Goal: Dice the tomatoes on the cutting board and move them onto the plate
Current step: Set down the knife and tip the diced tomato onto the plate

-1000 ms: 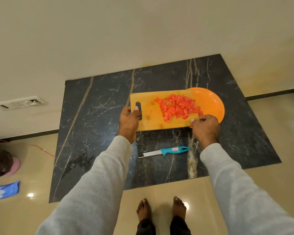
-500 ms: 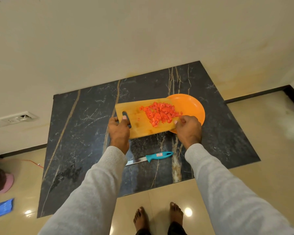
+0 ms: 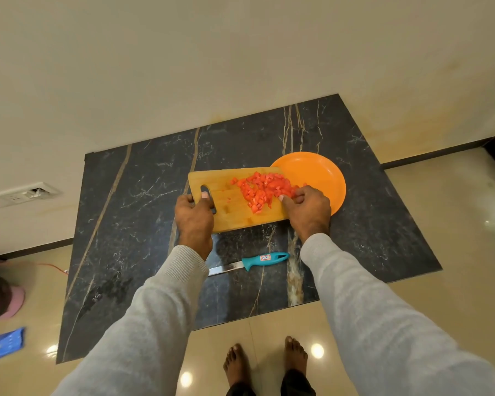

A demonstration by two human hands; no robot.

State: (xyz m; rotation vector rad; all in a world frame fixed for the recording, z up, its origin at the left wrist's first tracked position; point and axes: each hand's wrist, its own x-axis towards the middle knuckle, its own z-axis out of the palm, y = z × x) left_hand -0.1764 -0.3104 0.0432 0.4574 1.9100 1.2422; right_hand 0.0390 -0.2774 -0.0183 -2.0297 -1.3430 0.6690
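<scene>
Over the near-left rim of the orange plate [image 3: 323, 174], the wooden cutting board [image 3: 229, 207] is being held lengthwise left to right, its handle end gripped by the left hand [image 3: 195, 214]. The diced tomatoes [image 3: 265, 188] are being touched by the curled right hand [image 3: 307, 208], with the plate just right of them.

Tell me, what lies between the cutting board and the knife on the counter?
Nothing: in the head view only bare dark marble counter shows between the cutting board and the knife. The left hand and its sleeve cross beside that stretch.
</scene>
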